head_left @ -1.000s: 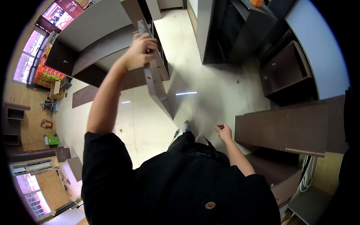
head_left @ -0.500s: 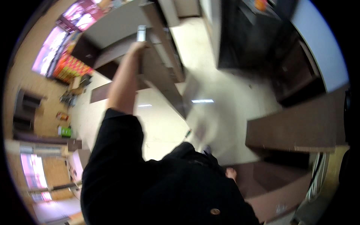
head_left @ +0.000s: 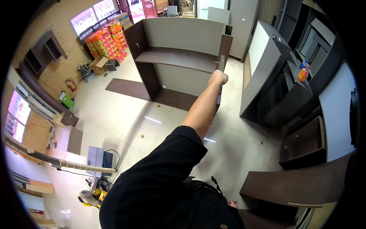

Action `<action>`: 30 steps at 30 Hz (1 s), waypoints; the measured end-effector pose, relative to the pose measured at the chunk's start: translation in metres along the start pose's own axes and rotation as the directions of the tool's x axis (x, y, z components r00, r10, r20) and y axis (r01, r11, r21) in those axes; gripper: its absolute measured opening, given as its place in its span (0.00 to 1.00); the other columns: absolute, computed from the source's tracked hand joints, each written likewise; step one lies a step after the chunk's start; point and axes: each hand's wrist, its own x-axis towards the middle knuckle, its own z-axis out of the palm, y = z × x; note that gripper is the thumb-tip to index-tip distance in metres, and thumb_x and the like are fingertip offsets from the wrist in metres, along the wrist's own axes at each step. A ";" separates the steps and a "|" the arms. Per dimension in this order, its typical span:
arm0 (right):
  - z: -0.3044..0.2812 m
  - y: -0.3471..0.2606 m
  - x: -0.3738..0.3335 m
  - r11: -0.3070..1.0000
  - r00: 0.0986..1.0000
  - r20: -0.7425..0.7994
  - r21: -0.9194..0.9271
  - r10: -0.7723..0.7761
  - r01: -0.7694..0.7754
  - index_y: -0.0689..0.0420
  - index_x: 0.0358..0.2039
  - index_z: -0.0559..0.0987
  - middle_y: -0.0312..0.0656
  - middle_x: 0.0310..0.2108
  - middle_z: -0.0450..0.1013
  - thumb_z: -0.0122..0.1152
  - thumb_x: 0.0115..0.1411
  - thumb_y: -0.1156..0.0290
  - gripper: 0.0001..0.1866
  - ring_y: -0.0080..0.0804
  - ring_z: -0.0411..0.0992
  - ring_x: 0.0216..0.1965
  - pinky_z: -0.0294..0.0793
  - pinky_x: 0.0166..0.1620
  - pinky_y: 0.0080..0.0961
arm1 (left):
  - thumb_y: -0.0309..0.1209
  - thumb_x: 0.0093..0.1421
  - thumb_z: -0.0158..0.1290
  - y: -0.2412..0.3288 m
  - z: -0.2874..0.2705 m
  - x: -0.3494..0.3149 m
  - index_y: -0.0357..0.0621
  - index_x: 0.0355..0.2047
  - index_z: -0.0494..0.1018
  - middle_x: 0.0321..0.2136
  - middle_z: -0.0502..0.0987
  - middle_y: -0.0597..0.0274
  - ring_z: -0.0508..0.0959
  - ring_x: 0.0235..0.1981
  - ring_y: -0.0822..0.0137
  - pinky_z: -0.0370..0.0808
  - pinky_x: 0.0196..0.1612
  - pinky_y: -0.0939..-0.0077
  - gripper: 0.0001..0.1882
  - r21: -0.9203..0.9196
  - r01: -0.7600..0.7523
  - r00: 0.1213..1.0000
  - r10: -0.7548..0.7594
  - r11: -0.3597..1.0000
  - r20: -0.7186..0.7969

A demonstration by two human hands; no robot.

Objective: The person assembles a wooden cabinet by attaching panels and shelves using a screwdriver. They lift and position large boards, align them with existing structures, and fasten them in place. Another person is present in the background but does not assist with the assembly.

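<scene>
My left arm reaches far forward, and my left hand [head_left: 219, 77] is closed in a fist in front of the right side panel [head_left: 226, 44] of a brown shelf cabinet [head_left: 179, 56]. Just above the fist a narrow silver metal piece [head_left: 222, 62] shows; whether it is in my hand or fixed to the panel is unclear. The cabinet stands upright with a grey back and a middle shelf. Low beside my body, my right hand [head_left: 233, 204] is partly hidden by my dark clothing. Its fingers look curled, and what they hold, if anything, cannot be made out.
A brown board [head_left: 127, 89] lies on the floor left of the cabinet. Dark cabinets [head_left: 263, 76] line the right, with bottles [head_left: 303, 73] on top. A brown panel [head_left: 293, 183] stands near my right. A yellow-black power saw [head_left: 93, 196] sits at lower left, below stacked colourful cartons [head_left: 106, 42].
My view has swung to the left and steadied, so the cabinet sits nearer the middle. The silver piece still shows just above my left fist. My right hand stays low beside my body.
</scene>
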 end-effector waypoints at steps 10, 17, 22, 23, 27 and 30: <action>0.068 -0.012 -0.054 0.868 0.939 0.073 -0.362 -0.337 0.340 0.60 0.33 0.77 0.40 0.26 0.74 0.60 0.55 0.69 0.09 0.31 0.71 0.29 0.70 0.34 0.29 | 0.31 0.45 0.51 -0.025 -0.029 0.029 0.29 0.32 0.76 0.33 0.77 0.38 0.78 0.38 0.46 0.73 0.40 0.63 0.17 -0.046 -0.037 0.998 0.040 0.998 0.050; 0.017 0.048 -0.081 0.837 0.935 -0.162 -0.511 -0.317 0.196 0.66 0.27 0.74 0.57 0.24 0.71 0.51 0.54 0.63 0.16 0.52 0.72 0.30 0.69 0.34 0.42 | 0.37 0.49 0.55 -0.044 -0.059 0.065 0.37 0.34 0.78 0.32 0.79 0.47 0.79 0.33 0.55 0.76 0.37 0.63 0.16 0.557 -0.423 0.906 0.336 0.715 0.256; -0.032 0.128 -0.057 0.964 0.922 -0.387 -0.253 -0.024 -0.081 0.62 0.25 0.73 0.44 0.18 0.72 0.55 0.54 0.63 0.13 0.37 0.70 0.16 0.71 0.22 0.34 | 0.35 0.44 0.54 -0.045 -0.055 0.086 0.29 0.33 0.77 0.31 0.78 0.45 0.78 0.34 0.55 0.72 0.38 0.64 0.20 0.171 -0.198 0.974 0.174 0.965 0.148; -0.035 0.147 -0.049 0.966 0.905 -0.425 -0.242 -0.018 -0.095 0.61 0.25 0.73 0.43 0.18 0.72 0.55 0.53 0.63 0.13 0.37 0.70 0.16 0.71 0.22 0.34 | 0.34 0.44 0.55 -0.044 -0.047 0.088 0.29 0.33 0.76 0.32 0.78 0.45 0.78 0.35 0.55 0.71 0.39 0.65 0.20 0.160 -0.198 0.972 0.172 0.967 0.160; -0.008 0.130 -0.068 0.986 0.936 -0.343 -0.107 0.082 -0.125 0.57 0.26 0.74 0.43 0.22 0.74 0.58 0.50 0.64 0.10 0.37 0.73 0.22 0.73 0.27 0.33 | 0.33 0.43 0.55 -0.037 -0.045 0.079 0.25 0.33 0.75 0.33 0.77 0.45 0.77 0.35 0.56 0.70 0.40 0.65 0.21 0.158 -0.236 0.962 0.207 0.959 0.177; 0.036 0.063 -0.101 0.988 0.961 -0.245 -0.054 0.126 -0.143 0.57 0.24 0.74 0.37 0.19 0.71 0.57 0.51 0.69 0.06 0.27 0.68 0.19 0.67 0.23 0.26 | 0.34 0.44 0.54 -0.043 -0.068 0.101 0.25 0.34 0.75 0.33 0.77 0.46 0.77 0.34 0.56 0.70 0.39 0.66 0.22 0.192 -0.196 0.979 0.182 0.962 0.091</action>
